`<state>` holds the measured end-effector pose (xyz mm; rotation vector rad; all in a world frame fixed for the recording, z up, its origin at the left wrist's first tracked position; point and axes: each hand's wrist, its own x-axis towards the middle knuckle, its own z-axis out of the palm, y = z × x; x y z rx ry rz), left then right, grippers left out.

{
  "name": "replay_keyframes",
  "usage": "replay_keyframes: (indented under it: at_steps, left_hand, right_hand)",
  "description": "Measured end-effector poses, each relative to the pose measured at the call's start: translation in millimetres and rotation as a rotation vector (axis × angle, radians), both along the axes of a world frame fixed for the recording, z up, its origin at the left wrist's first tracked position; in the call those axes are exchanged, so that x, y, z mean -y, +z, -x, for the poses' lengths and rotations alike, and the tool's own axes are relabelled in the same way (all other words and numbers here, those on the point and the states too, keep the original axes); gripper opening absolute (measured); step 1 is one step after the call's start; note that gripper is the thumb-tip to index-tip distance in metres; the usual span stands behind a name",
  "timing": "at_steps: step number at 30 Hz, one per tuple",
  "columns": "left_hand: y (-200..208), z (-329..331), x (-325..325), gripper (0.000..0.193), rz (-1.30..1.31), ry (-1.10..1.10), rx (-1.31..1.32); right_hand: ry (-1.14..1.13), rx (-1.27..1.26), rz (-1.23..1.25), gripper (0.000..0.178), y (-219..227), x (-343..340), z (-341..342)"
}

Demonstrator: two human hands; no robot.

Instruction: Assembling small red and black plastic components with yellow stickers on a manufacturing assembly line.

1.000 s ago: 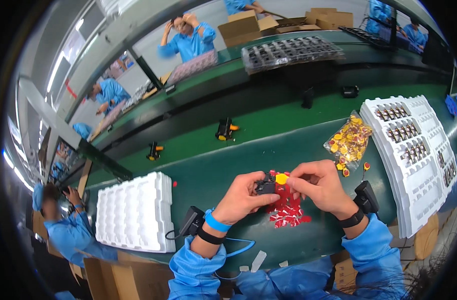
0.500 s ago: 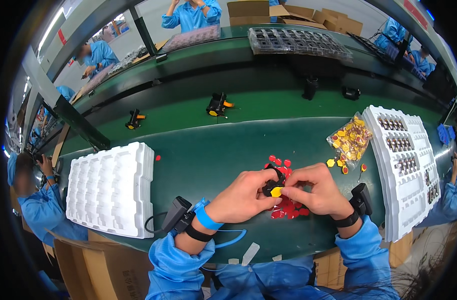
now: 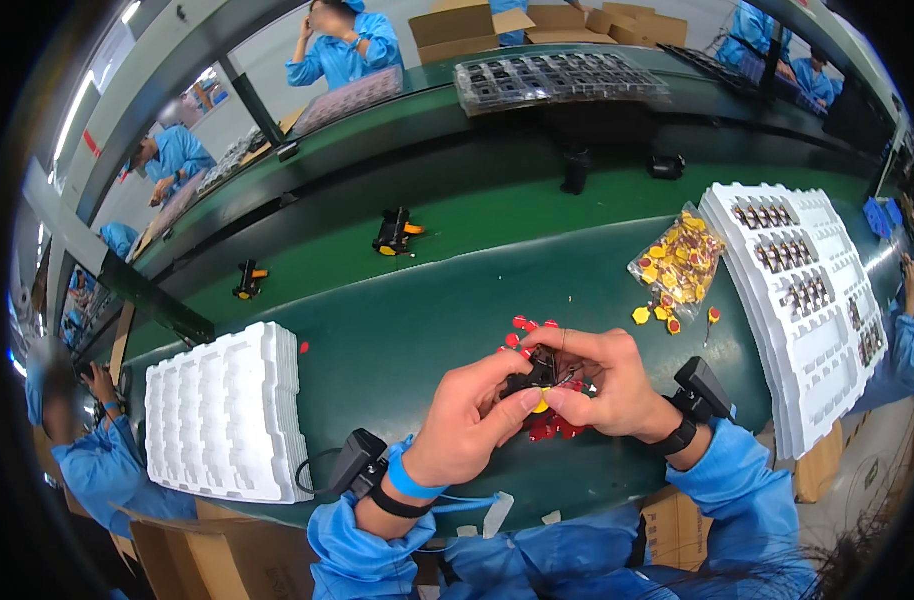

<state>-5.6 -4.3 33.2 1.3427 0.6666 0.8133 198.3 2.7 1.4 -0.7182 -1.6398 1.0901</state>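
Observation:
Between both hands is a small black plastic part [image 3: 544,368], with a yellow hexagonal piece [image 3: 542,402] on its near side. My left hand [image 3: 467,415] grips the part from the left, thumb against the yellow piece. From the right, my right hand [image 3: 612,385] closes round the same part, its thumb pressing at the yellow piece and its index finger arched over the top. The fingers hide much of the part. Beneath and around the hands lies a loose pile of red discs [image 3: 549,430] on the green table [image 3: 397,350].
White moulded trays [image 3: 222,410] are stacked at left; another stack [image 3: 752,300] at right holds small metal parts. A clear bag of yellow-and-red pieces [image 3: 682,255] has several spilled beside it. Beyond, black-and-orange parts [image 3: 395,232] lie on a green strip. Co-workers in blue sit around.
My right hand has closed further over the black part, and both thumbs now meet at the yellow piece, which is more covered. The whole view has tilted and shifted slightly.

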Motion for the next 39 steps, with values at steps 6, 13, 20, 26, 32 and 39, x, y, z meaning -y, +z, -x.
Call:
replay_keyframes:
  at_steps: [6,13,20,26,32,39]
  left_hand:
    - [-2,-6,-7,0.013,0.103,0.042,0.021]
    - [4,-10,0,0.009,0.218,0.146,0.083]
    - [-23,6,-20,0.038,0.250,0.117,0.249]
    - [-22,-7,-5,0.024,0.285,-0.078,0.194]
    - [-7,3,-5,0.014,0.352,0.286,0.240]
    - [-6,-5,-11,0.014,0.255,0.178,0.155]
  right_hand:
    - [0.016,0.096,0.174,0.053,3,-4,-7]
    - [-0.050,0.058,-0.014,0.041,3,-1,0]
    - [-0.171,-0.022,-0.193,0.064,22,12,-8]
    - [-0.192,0.258,-0.404,0.065,29,64,-8]
    - [-1.035,1.033,0.039,0.016,72,57,-151]
    - [-1.233,1.132,0.294,0.025,24,39,-327]
